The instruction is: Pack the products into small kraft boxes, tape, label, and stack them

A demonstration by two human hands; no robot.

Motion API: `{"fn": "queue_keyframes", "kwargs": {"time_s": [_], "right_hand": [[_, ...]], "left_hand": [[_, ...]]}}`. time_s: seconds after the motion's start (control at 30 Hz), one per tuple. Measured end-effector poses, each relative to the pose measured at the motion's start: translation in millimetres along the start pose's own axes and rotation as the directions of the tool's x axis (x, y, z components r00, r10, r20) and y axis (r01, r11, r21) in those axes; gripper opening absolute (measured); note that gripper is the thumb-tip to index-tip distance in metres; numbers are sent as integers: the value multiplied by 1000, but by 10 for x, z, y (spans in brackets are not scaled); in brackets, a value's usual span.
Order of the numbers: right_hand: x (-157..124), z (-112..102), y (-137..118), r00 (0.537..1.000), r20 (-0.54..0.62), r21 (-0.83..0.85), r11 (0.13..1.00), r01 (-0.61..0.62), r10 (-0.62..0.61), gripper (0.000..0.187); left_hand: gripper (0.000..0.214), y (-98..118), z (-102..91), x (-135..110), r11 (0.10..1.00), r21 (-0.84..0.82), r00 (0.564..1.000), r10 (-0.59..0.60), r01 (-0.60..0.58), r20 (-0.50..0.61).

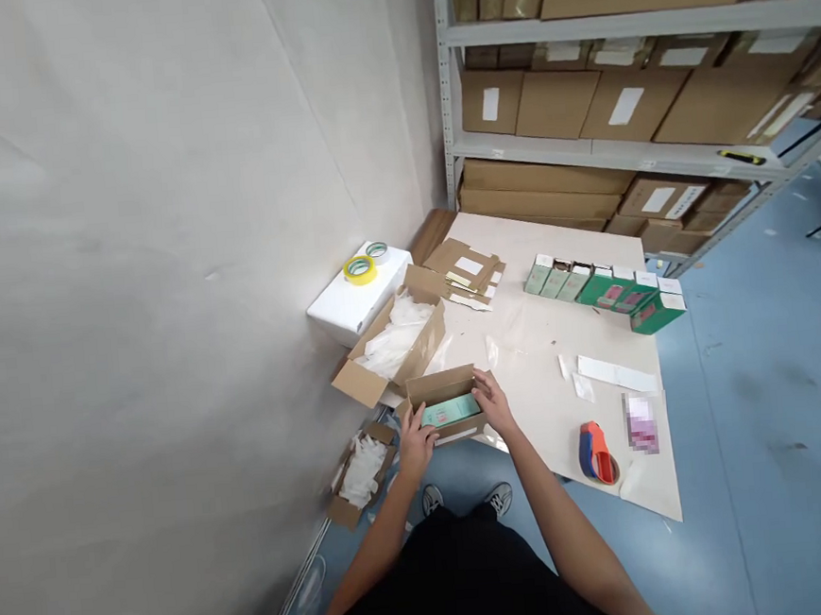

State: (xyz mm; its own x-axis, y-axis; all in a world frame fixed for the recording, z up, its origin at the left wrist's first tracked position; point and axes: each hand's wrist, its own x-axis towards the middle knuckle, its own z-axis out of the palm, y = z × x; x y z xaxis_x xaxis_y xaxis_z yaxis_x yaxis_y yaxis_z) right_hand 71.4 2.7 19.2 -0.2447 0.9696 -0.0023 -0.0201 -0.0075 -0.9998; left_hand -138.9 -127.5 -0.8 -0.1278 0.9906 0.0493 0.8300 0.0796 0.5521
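A small open cardboard box [441, 381] is at the near edge of the table, its flaps raised. Inside it lies a light green box [454, 410], lengthwise. My left hand [416, 444] grips the cardboard box at its near left corner, fingertips at the left end of the green box. On the opposite side, my right hand [493, 403] is closed around the right end wall, fingers reaching over the rim by the green box. Parts of both ends are hidden under my fingers.
A larger open carton [423, 340] with white wrapping stands behind left. Flattened cardboard [468, 265] and a row of green boxes [597, 285] are farther back. An orange-and-blue tape dispenser [595, 454] sits at right. Tape rolls [359, 271] lie on a white box. Shelving [532, 142] stands beyond.
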Motion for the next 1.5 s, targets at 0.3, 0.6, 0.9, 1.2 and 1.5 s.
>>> {"fn": "queue_keyframes", "kwargs": {"time_s": [0.3, 0.6, 0.9, 1.2, 1.5], "right_hand": [[352, 1064, -181, 972, 195, -263, 948, 180, -131, 41], [1238, 1994, -67, 882, 469, -691, 600, 403, -52, 45], [1487, 2235, 77, 913, 370, -856, 444, 264, 170, 17], [1257, 1785, -267, 981, 168, -556, 813, 175, -96, 24], [798, 805, -581, 979, -74, -467, 874, 136, -192, 28]], "left_hand": [[21, -607, -313, -337, 997, -83, 998, -8, 2, -70], [25, -894, -336, -570, 982, -174, 995, 58, -71, -80], [26, -908, -276, -573, 969, -218, 990, 103, -121, -94], [24, -852, -156, -426, 960, -232, 986, 143, -159, -85], [24, -462, 81, 43, 934, -230, 962, 261, -274, -83]]}}
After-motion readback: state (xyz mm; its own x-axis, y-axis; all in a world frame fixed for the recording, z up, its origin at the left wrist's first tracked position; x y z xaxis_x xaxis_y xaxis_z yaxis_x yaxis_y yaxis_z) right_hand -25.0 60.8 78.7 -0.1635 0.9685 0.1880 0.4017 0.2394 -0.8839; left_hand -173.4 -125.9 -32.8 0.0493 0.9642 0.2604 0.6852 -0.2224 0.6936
